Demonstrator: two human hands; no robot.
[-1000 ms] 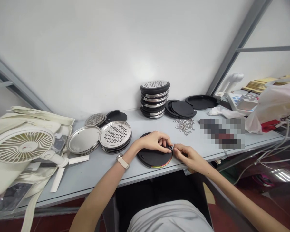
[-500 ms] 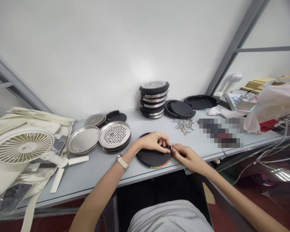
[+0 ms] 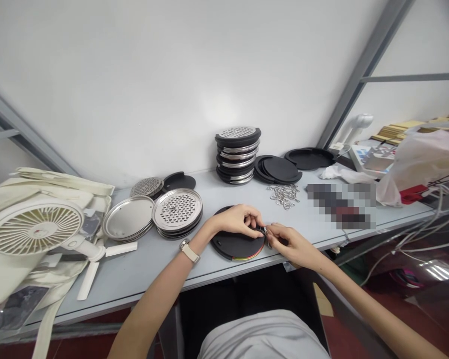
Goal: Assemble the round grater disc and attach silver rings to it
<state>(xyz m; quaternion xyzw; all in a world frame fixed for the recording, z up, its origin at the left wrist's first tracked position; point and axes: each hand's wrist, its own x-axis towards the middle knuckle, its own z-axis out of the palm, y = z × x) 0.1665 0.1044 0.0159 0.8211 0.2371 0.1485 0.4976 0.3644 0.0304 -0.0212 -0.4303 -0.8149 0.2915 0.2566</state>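
A black round disc (image 3: 239,248) lies at the front of the table, with a red, yellow and green stripe on its near right edge. Above its right side is my left hand (image 3: 237,219), fingers curled and thumb and forefinger closed at the rim; what they pinch is too small to make out. At that same rim, my right hand (image 3: 290,243) pinches a thin metal wire clip (image 3: 271,245), part of it covered by the fingers. More wire clips (image 3: 283,195) lie in a loose heap behind my right hand.
Grater plates (image 3: 177,209) and plain metal lids (image 3: 128,218) are stacked to the left, near a white fan (image 3: 37,228). Behind stands a tall grater stack (image 3: 237,154), with black trays (image 3: 279,169) beside it. A plastic bag (image 3: 422,159) is far right.
Both hands stay at the disc's right rim. The right fingers have shifted slightly, and more of the shiny metal shows between the hands. The view has moved a little.
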